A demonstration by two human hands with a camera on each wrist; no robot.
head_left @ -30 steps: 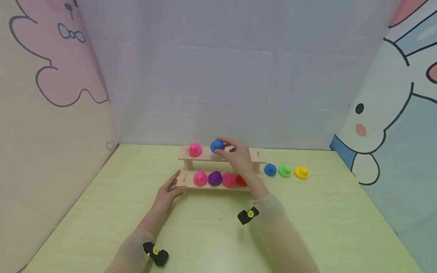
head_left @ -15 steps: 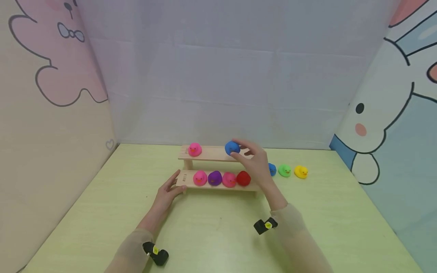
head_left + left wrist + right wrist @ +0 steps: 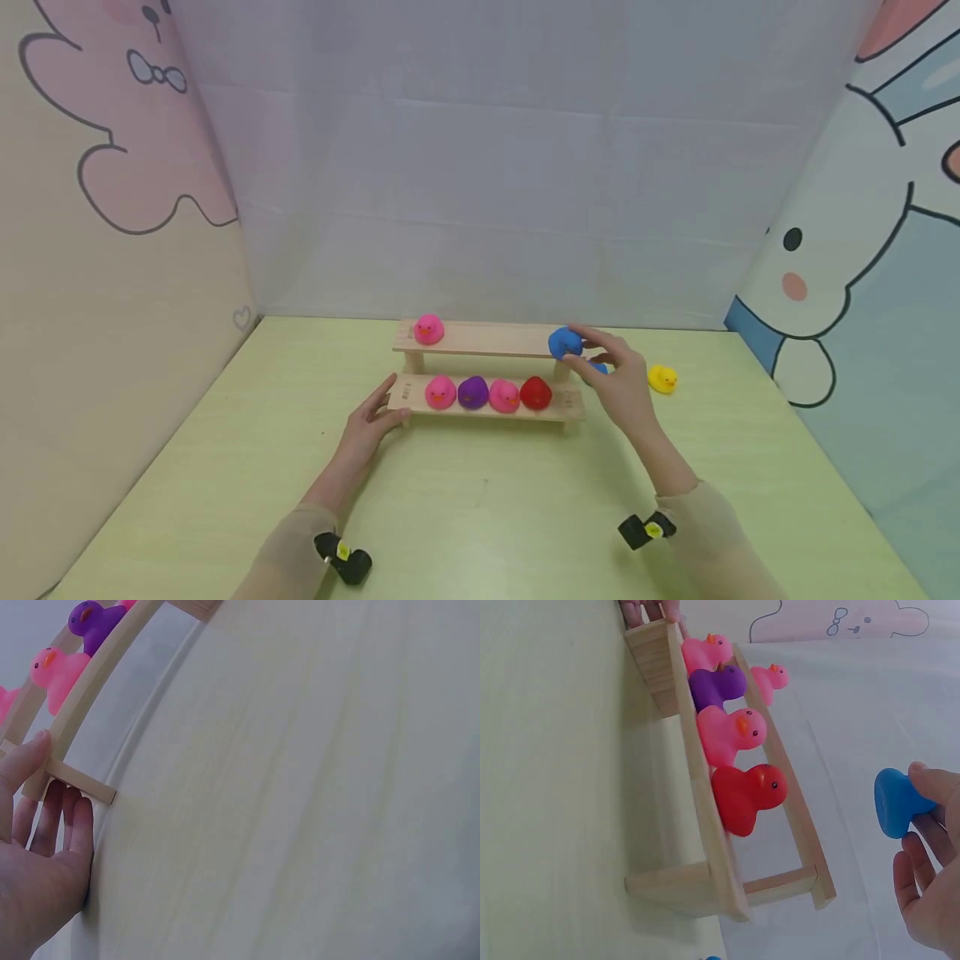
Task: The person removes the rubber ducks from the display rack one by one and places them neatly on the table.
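Observation:
A blue rubber duck is pinched between the thumb and fingers of my right hand, near the right end of the upper shelf. In the right wrist view the duck is off the wood. My left hand grips the left end of the two-tier wooden stand; in the left wrist view the thumb lies on the board, fingers below. On the lower tier sit a pink duck, a purple duck, another pink duck and a red duck. One pink duck stands on the upper tier.
On the table right of the stand, a second blue duck is mostly hidden behind my right hand. A yellow duck stands farther right. A pale curtain hangs behind the table.
My right hand has carried the blue duck rightward along the upper shelf, from its middle to its right end. It now covers the green duck on the table. My left hand has stayed put.

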